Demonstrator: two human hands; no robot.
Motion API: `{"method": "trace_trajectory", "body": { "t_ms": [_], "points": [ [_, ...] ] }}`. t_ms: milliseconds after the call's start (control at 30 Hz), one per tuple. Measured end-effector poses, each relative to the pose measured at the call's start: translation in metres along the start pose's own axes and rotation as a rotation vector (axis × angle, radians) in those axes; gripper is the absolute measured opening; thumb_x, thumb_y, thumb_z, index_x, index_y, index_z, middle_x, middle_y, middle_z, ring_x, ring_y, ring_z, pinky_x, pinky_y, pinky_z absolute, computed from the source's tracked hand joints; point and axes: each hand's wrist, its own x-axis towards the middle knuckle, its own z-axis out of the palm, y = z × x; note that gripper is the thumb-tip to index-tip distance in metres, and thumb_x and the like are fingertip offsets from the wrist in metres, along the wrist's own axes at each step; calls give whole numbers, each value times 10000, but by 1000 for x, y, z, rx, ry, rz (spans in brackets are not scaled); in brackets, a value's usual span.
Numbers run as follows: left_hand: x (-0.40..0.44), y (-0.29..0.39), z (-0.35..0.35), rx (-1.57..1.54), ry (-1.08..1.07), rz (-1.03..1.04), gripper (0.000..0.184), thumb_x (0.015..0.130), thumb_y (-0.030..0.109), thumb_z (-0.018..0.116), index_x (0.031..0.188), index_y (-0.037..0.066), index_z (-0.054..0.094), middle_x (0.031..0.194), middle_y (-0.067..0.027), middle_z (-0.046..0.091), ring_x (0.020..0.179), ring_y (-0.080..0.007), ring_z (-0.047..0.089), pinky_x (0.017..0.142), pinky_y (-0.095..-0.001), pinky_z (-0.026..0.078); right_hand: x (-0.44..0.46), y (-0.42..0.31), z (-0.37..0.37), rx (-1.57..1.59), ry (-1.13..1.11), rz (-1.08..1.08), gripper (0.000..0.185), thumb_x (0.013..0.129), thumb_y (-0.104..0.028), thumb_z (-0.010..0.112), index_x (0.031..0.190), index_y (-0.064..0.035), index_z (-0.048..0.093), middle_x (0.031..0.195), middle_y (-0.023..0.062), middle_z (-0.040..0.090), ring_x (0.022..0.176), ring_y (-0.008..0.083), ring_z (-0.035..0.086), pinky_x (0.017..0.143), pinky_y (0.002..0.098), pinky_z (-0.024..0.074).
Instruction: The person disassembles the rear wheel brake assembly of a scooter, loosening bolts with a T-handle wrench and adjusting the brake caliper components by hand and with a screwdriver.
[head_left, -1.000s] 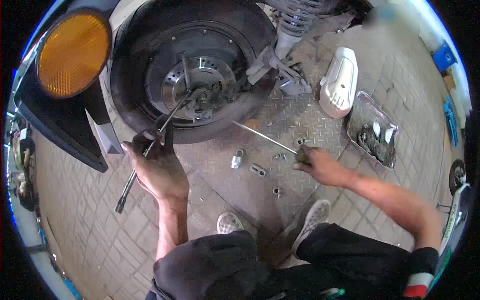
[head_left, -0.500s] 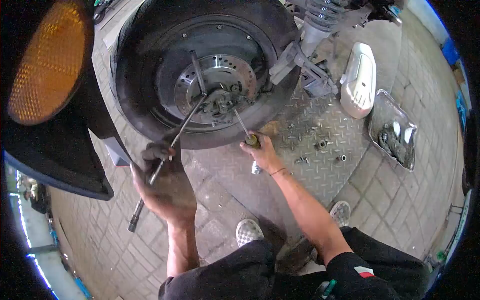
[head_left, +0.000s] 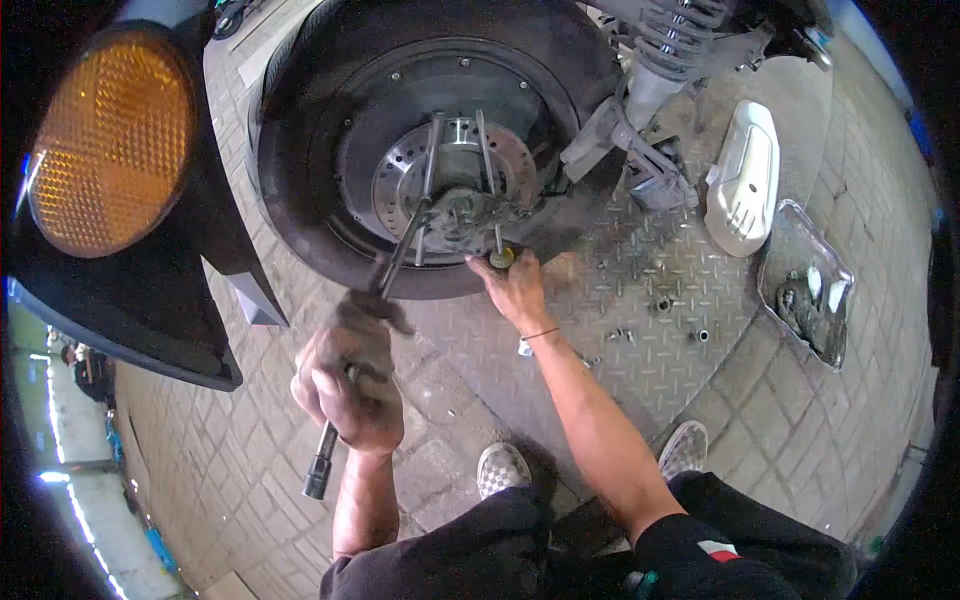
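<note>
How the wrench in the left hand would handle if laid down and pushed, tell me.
The wrench would probably stay stiff, since it looks like solid metal bar. It likely wouldn't roll freely, because it bends sharply near its far end. It may feel long and unwieldy: it sticks out well past both sides of the left hand.

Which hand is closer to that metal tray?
Right: the right hand, on a tool handle by the tire's lower edge, is across the floor plate from the tray; the left hand, holding a metal bar, is farther off, same side.
</note>
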Motion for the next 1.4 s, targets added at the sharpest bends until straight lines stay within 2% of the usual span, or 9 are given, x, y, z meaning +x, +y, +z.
{"method": "trace_trajectory", "body": {
  "t_ms": [133,200,400,500,733,833,900,1100,1400],
  "points": [
    [-3,9,3,-270,-61,111,599,1037,508,308,644,76,446,611,-67,374,603,-229,374,777,-479,417,1,15,20,102,196,-194,331,974,-331,565,1293,-281,639,1061,198,657,890,396,599,738,481,470],
    [-17,13,2,-275,-57,98,590,1036,515,304,665,81,450,666,-75,405,705,-231,389,880,-499,399,5,-5,-6,-118,29,-32,395,869,-365,729,976,9,658,987,154,706,922,345,655,870,405,500],
    [-34,24,-11,-99,149,-322,583,1016,560,316,843,45,527,1066,-136,511,1065,-304,478,1070,-459,285,3,4,8,432,124,132,396,810,-273,805,1011,25,638,1023,150,707,947,310,661,882,380,498],
    [-28,40,-40,-138,-193,-529,547,978,519,454,999,-15,569,1172,-213,533,1148,-318,527,1019,-485,399,5,8,14,177,227,-116,283,885,-307,693,1076,-98,700,987,141,694,856,327,632,769,452,471],
    [-10,49,-29,-932,-184,-982,440,822,101,705,1180,-49,498,1078,-240,573,935,-320,664,693,-424,605,2,-2,1,144,192,34,367,814,-302,786,982,-4,653,1003,181,698,903,374,655,823,438,517],
    [9,75,-21,-613,-333,-1041,384,857,16,526,1224,-51,435,949,-124,507,559,-157,531,349,-230,374,5,0,5,223,214,-16,362,813,-309,783,968,-8,655,930,168,688,830,379,645,782,443,516],
    [17,85,-17,-535,-345,-1050,386,866,14,520,1234,-50,422,952,-124,514,528,-145,518,354,-227,358,-4,2,6,-341,197,-300,295,840,-283,747,1005,-48,682,906,157,667,811,370,623,735,464,499],
    [8,97,-6,-352,-238,-1051,434,886,13,499,1300,-39,382,975,-129,540,459,-108,471,359,-223,313,-10,2,14,-359,318,-294,221,884,-240,664,1096,-216,723,970,135,645,866,333,588,679,480,452],
    [16,105,0,-65,-345,-1040,385,1033,212,502,1324,-27,418,834,-57,549,417,-104,414,385,-240,308,-1,18,53,-82,337,-160,126,894,-238,646,979,-189,725,889,123,626,805,332,571,607,474,434]
  ]
}}
